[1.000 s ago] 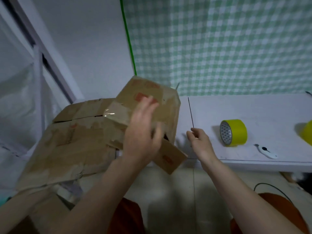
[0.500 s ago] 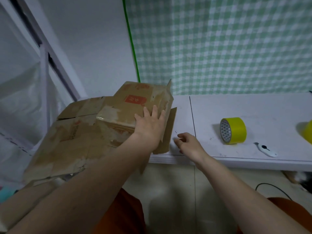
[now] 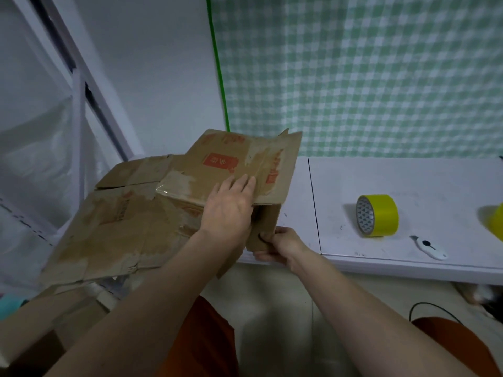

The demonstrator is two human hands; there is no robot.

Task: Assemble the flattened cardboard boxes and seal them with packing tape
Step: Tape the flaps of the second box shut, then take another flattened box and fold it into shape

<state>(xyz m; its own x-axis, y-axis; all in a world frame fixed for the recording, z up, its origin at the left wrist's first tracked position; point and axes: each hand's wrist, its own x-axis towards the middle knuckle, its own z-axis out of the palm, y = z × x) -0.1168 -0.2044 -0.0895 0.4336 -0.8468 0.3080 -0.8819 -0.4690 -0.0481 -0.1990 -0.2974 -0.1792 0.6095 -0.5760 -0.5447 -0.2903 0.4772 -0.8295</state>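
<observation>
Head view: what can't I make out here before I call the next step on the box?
- Cardboard box: its inside and underside are hidden by its own panels and the left hand.
- Right hand: its grip on the lower flap is partly hidden behind the cardboard.
- Second yellow roll: cut off by the right edge.
- Utility knife: too small to tell whether the blade is out.
- Flattened boxes: count unclear; they overlap.

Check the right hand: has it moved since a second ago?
Yes. The right hand left the table seam, moving toward the box; it now grips a flap.
</observation>
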